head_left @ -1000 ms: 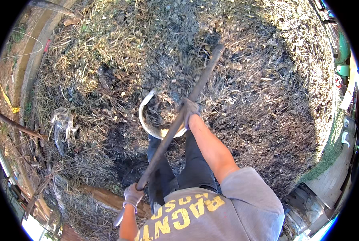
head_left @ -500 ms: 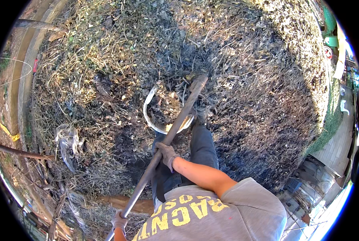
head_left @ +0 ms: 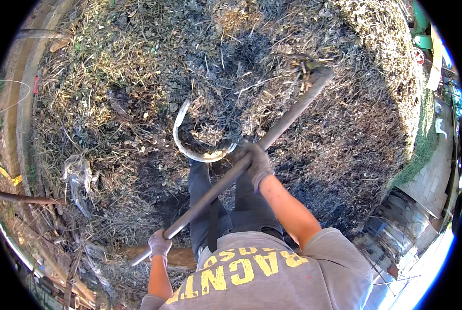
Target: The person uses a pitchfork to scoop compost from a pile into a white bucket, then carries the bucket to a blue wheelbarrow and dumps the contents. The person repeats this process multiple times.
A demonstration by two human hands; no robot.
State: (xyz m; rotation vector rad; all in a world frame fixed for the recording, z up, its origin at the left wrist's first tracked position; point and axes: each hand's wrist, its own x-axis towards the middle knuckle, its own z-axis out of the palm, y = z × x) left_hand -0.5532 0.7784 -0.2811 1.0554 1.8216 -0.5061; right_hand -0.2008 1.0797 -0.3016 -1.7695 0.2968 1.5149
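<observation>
Both my hands wear thin light gloves and are wrapped round the wooden shaft of a long-handled hoe (head_left: pixel 291 114). My left hand (head_left: pixel 160 243) grips near the butt end at lower left. Further up the shaft, my right hand (head_left: pixel 257 161) is closed in front of my right leg. The shaft slants up to the right; the head sticks out to the left over the straw. Dry debris partly hides the head, so whether it has a blade or tines is unclear. A white curved rim (head_left: pixel 178 129) lies in the litter at my feet, left of the shaft.
Dry straw, leaves and dark compost-like matter (head_left: pixel 344 124) spread all around. Crumpled clear plastic (head_left: pixel 77 178) lies at left. Branches (head_left: pixel 27 198) and a plank edging (head_left: pixel 29 93) run along the left side. At right are paving (head_left: pixel 429 183), a blue crate (head_left: pixel 375 226) and green items (head_left: pixel 422 41).
The hoe's head has swung up and to the right, away from the white rim. My right hand has moved right and up with the shaft, my left hand up and slightly right.
</observation>
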